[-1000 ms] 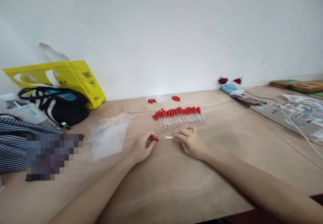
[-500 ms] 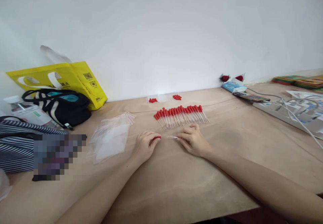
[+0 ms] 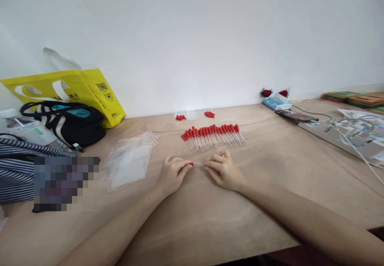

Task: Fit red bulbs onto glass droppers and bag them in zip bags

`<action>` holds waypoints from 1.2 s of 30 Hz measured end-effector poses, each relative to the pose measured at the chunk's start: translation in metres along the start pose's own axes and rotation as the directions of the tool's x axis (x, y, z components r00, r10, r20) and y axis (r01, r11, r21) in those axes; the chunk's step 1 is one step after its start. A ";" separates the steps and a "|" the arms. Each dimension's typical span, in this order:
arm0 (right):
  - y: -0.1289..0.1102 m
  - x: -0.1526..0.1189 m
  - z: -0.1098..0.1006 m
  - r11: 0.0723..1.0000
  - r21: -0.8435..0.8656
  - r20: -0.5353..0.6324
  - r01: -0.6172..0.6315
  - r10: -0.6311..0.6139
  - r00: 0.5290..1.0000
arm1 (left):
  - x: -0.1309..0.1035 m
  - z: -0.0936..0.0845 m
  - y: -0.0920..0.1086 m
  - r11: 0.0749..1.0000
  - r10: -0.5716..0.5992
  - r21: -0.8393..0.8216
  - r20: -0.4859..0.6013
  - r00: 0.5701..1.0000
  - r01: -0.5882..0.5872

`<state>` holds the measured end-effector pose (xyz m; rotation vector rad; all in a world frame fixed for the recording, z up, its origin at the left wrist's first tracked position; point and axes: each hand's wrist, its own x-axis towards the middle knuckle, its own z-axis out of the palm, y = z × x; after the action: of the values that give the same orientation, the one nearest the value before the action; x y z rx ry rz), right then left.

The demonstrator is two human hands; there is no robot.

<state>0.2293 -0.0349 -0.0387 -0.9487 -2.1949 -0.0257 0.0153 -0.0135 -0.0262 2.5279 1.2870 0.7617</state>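
Between finger and thumb, my left hand (image 3: 174, 173) pinches a red rubber bulb (image 3: 191, 164), mostly covered by the fingers. My right hand (image 3: 225, 171) is closed on a clear dropper tube (image 3: 198, 164), whose left end meets the bulb. Whether the tube sits inside the bulb cannot be made out. Just beyond the hands lies a row of droppers (image 3: 213, 136) with red bulbs pointing away from me. To the left of my left hand are flat clear zip bags (image 3: 132, 162) in a loose pile.
Near the wall, red bulbs (image 3: 180, 117) lie at a clear bag, with more red bulbs (image 3: 209, 114) beside them. A yellow bag (image 3: 105, 98), a black bag (image 3: 90, 128) and a bottle (image 3: 33, 128) stand left. A power strip (image 3: 339, 140) with cables lies right.
My hands have come together, and the tube in my right hand has moved left to meet the red bulb in my left. The view has shifted slightly.
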 end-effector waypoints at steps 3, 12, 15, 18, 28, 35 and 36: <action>-0.002 0.000 0.002 1.000 0.008 0.003 0.006 -0.006 1.000 | 0.001 0.000 0.002 1.000 -0.023 -0.018 -0.002 1.000 0.023; -0.008 -0.001 0.001 0.991 -0.070 0.046 0.114 -0.111 0.993 | -0.004 0.001 0.006 0.988 -0.068 -0.138 0.033 0.997 0.072; -0.005 0.001 -0.001 0.980 -0.117 0.061 0.160 -0.154 0.986 | -0.005 0.001 0.006 0.992 -0.043 -0.117 0.049 0.998 0.048; 0.000 0.003 -0.003 0.962 -0.163 0.068 0.221 -0.213 0.975 | -0.007 0.001 0.009 0.999 0.013 -0.047 0.053 0.999 -0.010; -0.005 0.002 -0.007 0.973 -0.121 0.036 0.195 -0.192 0.981 | -0.011 0.000 0.016 0.978 0.205 0.044 -0.005 0.979 -0.205; -0.007 0.002 -0.003 0.989 -0.087 0.102 0.120 -0.111 0.989 | -0.010 0.000 0.019 0.971 0.236 0.046 0.013 0.972 -0.237; -0.006 0.003 -0.002 0.989 -0.087 0.109 0.117 -0.107 0.988 | -0.010 0.000 0.020 0.969 0.241 0.049 0.017 0.970 -0.242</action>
<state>0.2255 -0.0386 -0.0338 -0.8935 -2.3592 -0.1354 0.0238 -0.0335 -0.0219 2.7595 1.0176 0.7691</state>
